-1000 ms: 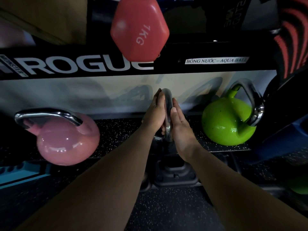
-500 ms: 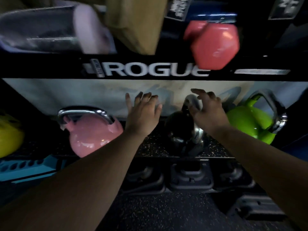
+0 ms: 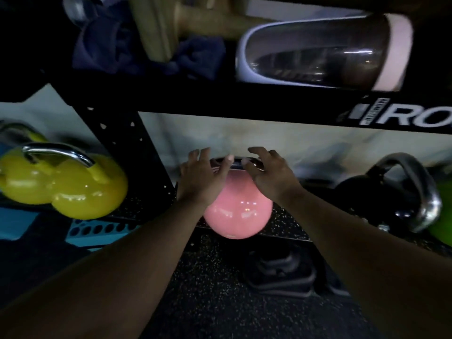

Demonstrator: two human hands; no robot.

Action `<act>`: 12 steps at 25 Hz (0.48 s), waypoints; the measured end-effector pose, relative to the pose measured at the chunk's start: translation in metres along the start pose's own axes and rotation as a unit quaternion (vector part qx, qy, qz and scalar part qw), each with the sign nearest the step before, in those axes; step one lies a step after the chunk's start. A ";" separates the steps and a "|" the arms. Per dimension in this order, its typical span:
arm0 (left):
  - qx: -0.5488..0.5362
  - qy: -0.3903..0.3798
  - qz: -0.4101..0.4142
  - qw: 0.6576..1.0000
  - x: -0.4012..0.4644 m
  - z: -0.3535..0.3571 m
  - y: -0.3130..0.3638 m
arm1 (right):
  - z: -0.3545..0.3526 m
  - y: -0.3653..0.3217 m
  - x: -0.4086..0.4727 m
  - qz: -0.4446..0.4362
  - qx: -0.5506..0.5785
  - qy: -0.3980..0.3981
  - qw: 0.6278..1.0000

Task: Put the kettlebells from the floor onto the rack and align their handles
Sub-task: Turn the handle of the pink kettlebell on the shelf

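Head view, looking down at the lower shelf of a black rack [image 3: 244, 104] (part of a white logo, letters "RO", legible at far right on the crossbar). Pink kettlebell [image 3: 238, 211] sitting on the speckled rubber shelf [image 3: 283, 218] near its front edge, chrome handle [image 3: 236, 163] running left to right across the top. Left hand [image 3: 201, 178] over the left part of that handle, fingers [image 3: 226, 165] spread and loosely curled, tips at or just above the chrome; contact not clear through the blur. Right hand [image 3: 271, 174] over the right part, fingers likewise apart and bent down toward the bar, not closed round it. Both forearms reaching in from the bottom corners.

Further right on the same shelf, a black kettlebell [image 3: 362, 201] with its chrome handle [image 3: 415, 192] turned at an angle, tilted toward the right. Beyond it, a sliver of green kettlebell [image 3: 442, 221] cut by the frame edge. Left of the rack's perforated upright [image 3: 129, 143], two yellow kettlebells [image 3: 80, 192] close together, the nearer with a chrome handle across the top.

Upper shelf: a clear bottle [image 3: 318, 52] with a pale cap lying on its side, dark blue cloth [image 3: 190, 55] and something tan beside it (too blurred to name). Below, speckled floor [image 3: 208, 277] and a dark moulded block [image 3: 281, 272].
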State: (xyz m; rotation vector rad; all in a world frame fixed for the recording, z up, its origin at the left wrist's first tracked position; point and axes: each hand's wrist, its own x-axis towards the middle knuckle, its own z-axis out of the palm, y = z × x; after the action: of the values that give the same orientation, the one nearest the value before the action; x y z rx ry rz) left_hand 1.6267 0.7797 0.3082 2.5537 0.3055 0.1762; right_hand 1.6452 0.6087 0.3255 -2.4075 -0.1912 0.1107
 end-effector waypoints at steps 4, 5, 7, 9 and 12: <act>-0.131 -0.016 -0.095 0.987 -0.012 0.011 0.012 | 0.017 0.002 0.004 0.020 0.000 0.006 1.000; -0.169 -0.007 -0.147 0.975 -0.019 0.017 0.018 | 0.017 0.003 0.004 0.026 0.014 0.012 0.999; -0.230 0.011 -0.218 0.948 -0.026 0.026 0.031 | 0.017 0.001 0.003 0.045 0.042 0.034 0.998; -0.259 0.011 -0.214 0.942 -0.016 0.026 0.036 | 0.018 -0.005 -0.002 0.064 0.060 0.065 0.994; -0.307 -0.051 -0.143 0.940 0.010 0.031 0.028 | 0.018 -0.006 -0.020 0.091 0.108 0.076 0.987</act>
State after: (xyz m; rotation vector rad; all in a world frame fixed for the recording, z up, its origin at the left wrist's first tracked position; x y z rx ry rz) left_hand 1.6469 0.7430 0.2980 1.8695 0.4908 0.0191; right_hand 1.6227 0.6214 0.3172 -2.2005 0.1066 0.0293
